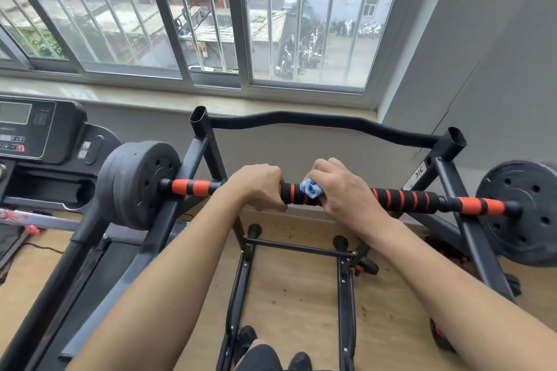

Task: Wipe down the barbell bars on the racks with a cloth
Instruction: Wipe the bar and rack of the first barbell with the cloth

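One bar (407, 199) lies across a black rack (331, 122) under the window (211, 24). At the far left stands a treadmill (30, 135), and just right of it the left plate (135, 184) sits on the bar's end. Left of the bar's middle, the left hand (259, 187) has its grip wrapped round the foam sleeve. Just beside it a blue cloth (310, 188) is bunched against the bar. The right hand (343, 193) holds it there, grip curled over cloth and bar together. Orange-striped foam runs on to the right plate (524, 214), near the grey wall (482, 69).
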The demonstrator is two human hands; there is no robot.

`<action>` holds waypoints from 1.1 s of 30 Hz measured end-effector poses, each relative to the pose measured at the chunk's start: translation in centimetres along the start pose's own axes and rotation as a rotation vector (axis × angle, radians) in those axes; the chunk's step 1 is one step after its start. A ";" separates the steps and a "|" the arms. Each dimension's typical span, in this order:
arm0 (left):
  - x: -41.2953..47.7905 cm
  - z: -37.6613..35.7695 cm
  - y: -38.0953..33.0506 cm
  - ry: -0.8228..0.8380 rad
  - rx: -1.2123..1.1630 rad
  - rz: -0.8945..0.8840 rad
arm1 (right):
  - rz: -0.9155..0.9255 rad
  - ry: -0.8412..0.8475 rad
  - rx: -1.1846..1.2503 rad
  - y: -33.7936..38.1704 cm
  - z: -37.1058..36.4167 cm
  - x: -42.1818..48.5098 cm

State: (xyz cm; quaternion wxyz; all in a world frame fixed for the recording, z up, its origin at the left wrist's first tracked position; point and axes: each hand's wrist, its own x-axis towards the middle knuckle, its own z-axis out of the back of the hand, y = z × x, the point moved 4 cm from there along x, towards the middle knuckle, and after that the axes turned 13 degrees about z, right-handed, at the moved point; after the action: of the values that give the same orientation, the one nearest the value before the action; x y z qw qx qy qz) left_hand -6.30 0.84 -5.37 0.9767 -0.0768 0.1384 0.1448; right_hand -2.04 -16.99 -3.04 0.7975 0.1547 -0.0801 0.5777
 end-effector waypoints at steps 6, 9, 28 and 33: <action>-1.6 -2.7 -1.6 -0.660 0.130 -0.075 | -0.089 0.012 -0.071 0.4 -0.3 1.2; -1.1 -3.0 -2.3 -0.674 0.116 0.047 | -0.100 -0.019 -0.083 0.9 -0.4 1.2; 0.0 -0.9 -2.6 -0.475 0.088 0.140 | -0.181 0.009 -0.103 0.1 -0.3 2.8; 3.3 0.5 -2.0 0.096 -0.005 0.152 | -0.129 0.022 -0.154 0.2 -0.1 2.8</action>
State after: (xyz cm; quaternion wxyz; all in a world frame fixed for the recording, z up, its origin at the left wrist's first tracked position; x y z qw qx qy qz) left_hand -2.54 -0.14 -5.60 0.9550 -0.0753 0.1903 0.2149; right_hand -1.36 -14.41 -2.23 0.8434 0.0914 -0.1053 0.5189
